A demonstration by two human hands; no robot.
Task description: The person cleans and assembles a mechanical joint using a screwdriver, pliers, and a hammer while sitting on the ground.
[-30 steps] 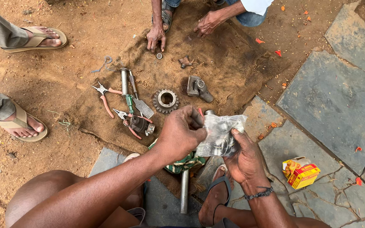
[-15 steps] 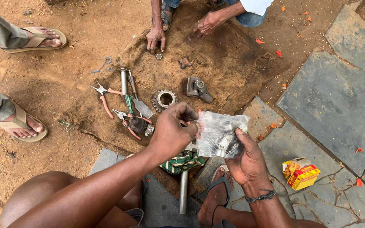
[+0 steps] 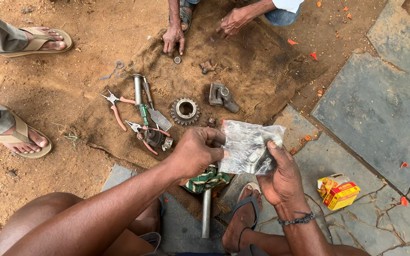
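Note:
Both my hands hold a clear plastic bag (image 3: 247,144) with small metal parts inside. My left hand (image 3: 196,152) pinches the bag's left edge with closed fingers. My right hand (image 3: 282,176) grips its right side from below, thumb on top. Under the bag lies a metal rod (image 3: 206,213) wrapped in a green striped cloth (image 3: 208,179). Just beyond my hands, on a burlap sack (image 3: 262,71), rest a toothed gear (image 3: 185,111) and a grey metal joint piece (image 3: 221,96).
Pliers (image 3: 115,105), a green-handled screwdriver (image 3: 142,114) and other tools lie left on the sack. Another person's hands (image 3: 174,38) touch the sack's far edge near a small ring. Sandalled feet (image 3: 22,137) stand at left. A yellow and red box (image 3: 339,194) lies on the stone slabs.
The bag has been spread wider between my hands and lowered slightly. My left hand has shifted onto its left edge.

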